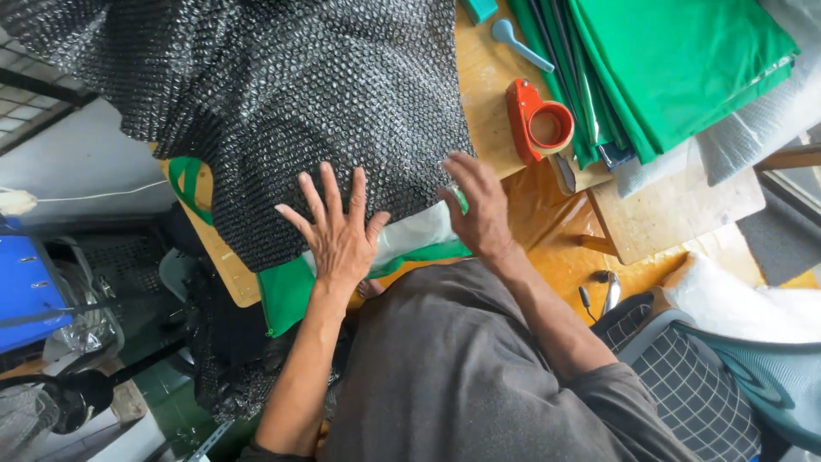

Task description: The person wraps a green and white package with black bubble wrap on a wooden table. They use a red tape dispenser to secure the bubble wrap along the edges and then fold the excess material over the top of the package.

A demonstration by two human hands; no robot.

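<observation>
A large sheet of black bubble wrap (282,94) covers most of the wooden table (487,85). My left hand (338,231) lies flat on its near edge, fingers spread. My right hand (479,205) rests at the sheet's near right corner, fingers curled on the wrap's edge and a small clear-green piece. Green and white plastic bags (402,244) stick out from under the wrap, between my hands.
A red tape dispenser (539,124) stands right of the wrap, with a blue scoop (517,41) behind it. Folded green fabric (676,68) lies at the far right. A grey chair (727,359) is at my right, a blue box (30,291) on the left.
</observation>
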